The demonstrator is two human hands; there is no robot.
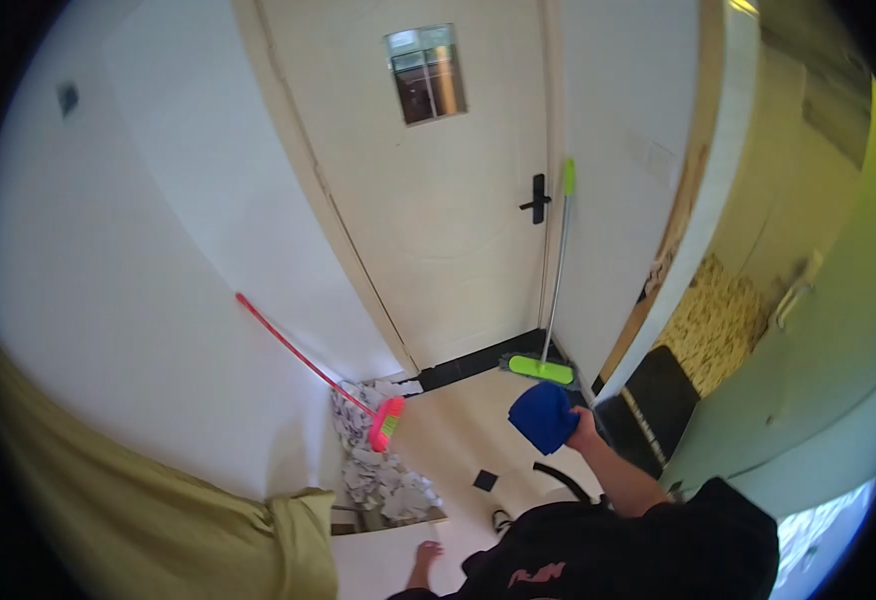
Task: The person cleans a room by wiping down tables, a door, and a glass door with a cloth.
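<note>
My right hand (pixel 584 430) grips a folded blue cloth (pixel 544 418) by its right edge, held out above the floor in front of me. Low in the view, my left hand (pixel 427 554) hangs beside a white surface, its fingers loosely apart and nothing in them. Beyond the cloth, a green flat mop (pixel 541 369) stands in the corner, its pole leaning on the wall by the door. To the left, a pink broom (pixel 386 424) with a red handle leans on the white wall.
A cream door (pixel 438 220) with a black handle (pixel 536 200) is closed ahead. Torn white paper pieces (pixel 383 485) lie along the left wall. An olive curtain (pixel 188 520) hangs at lower left. On the right, a greenish glass door (pixel 788 370) stands beside a doorway.
</note>
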